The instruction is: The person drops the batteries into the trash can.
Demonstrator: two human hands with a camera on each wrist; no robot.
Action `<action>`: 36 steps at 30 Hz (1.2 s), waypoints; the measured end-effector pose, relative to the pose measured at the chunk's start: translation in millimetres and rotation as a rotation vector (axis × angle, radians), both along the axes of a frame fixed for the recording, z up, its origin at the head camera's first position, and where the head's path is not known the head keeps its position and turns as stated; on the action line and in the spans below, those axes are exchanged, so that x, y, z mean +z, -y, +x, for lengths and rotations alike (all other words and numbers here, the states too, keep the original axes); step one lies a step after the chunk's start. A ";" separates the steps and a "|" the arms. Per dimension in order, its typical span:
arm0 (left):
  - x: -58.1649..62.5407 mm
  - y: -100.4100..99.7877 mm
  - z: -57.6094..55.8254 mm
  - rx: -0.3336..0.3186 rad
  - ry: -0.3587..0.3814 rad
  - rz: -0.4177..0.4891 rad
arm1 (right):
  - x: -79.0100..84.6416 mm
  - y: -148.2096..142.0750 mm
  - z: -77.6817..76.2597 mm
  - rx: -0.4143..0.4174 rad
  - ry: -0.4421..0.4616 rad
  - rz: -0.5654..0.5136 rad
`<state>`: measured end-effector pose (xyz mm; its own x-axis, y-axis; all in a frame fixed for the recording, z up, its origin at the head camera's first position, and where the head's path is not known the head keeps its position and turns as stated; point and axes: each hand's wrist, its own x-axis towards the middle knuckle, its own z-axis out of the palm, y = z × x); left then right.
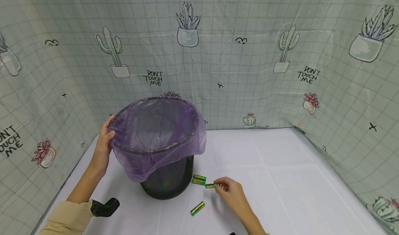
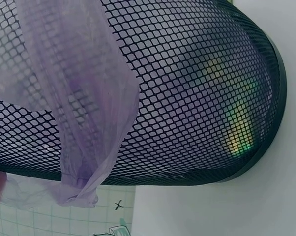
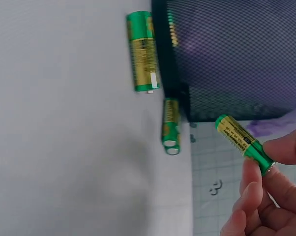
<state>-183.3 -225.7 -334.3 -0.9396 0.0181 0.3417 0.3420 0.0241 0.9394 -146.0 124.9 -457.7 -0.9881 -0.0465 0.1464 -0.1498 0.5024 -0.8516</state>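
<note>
A black mesh wastebasket [image 1: 168, 178] lined with a purple plastic bag [image 1: 141, 167] stands left of centre. My left hand [image 1: 104, 141] grips its rim on the left side, thumb over the edge. My right hand [image 1: 230, 193] pinches a green and gold battery [image 3: 244, 142] between thumb and fingers, right of the basket and apart from it. Two more batteries [image 1: 198, 179] lie side by side by the basket's base, and a single battery [image 1: 197, 208] lies nearer the front. Through the mesh, blurred green and yellow shapes [image 2: 239, 132] show inside at the bottom.
A white cloth [image 1: 265, 165] covers the table. Grey-green patterned fabric [image 1: 224, 62] hangs behind it and along both sides. A black strap-like piece [image 1: 106, 207] sticks out at the left sleeve [image 1: 67, 217].
</note>
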 end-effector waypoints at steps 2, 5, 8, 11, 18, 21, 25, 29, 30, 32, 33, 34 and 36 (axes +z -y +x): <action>0.4 0.1 0.3 0.001 0.002 0.000 | 5.7 -0.5 -0.8 -0.026 -0.013 -0.023; 1.1 0.0 0.8 0.003 0.005 -0.005 | 13.5 -1.0 -0.9 -0.047 -0.047 -0.034; 1.0 -0.3 1.3 0.003 0.006 -0.006 | 20.9 -1.8 -0.4 -0.049 -0.082 -0.042; 1.2 -1.5 1.6 0.000 0.004 0.002 | 29.2 -3.0 0.3 -0.053 -0.087 -0.067; 1.2 -6.3 0.8 -0.013 -0.010 0.012 | 49.6 -6.7 -0.6 -0.063 -0.083 -0.115; 1.2 -7.8 1.0 -0.016 -0.008 0.009 | 60.0 -8.8 -0.2 -0.055 -0.107 -0.124; 1.3 -9.7 1.4 -0.014 -0.010 0.003 | 75.5 -11.7 0.1 -0.039 -0.156 -0.134; 0.9 -11.6 1.5 -0.014 -0.020 -0.002 | 92.1 -12.6 -1.1 -0.017 -0.219 -0.136; 0.8 -12.0 1.6 -0.015 -0.021 -0.002 | 96.2 -12.4 -1.7 -0.011 -0.237 -0.135; 0.9 -12.7 1.9 -0.018 -0.024 -0.004 | 104.5 -11.5 -2.8 0.000 -0.268 -0.134; 1.2 -13.0 2.2 -0.019 -0.024 -0.006 | 108.4 -11.0 -3.5 0.005 -0.280 -0.134; 1.4 -13.4 2.6 -0.020 -0.023 -0.007 | 112.4 -10.3 -4.1 0.009 -0.292 -0.132; 1.4 -13.8 3.0 -0.020 -0.019 -0.010 | 120.0 -8.4 -5.1 0.020 -0.312 -0.128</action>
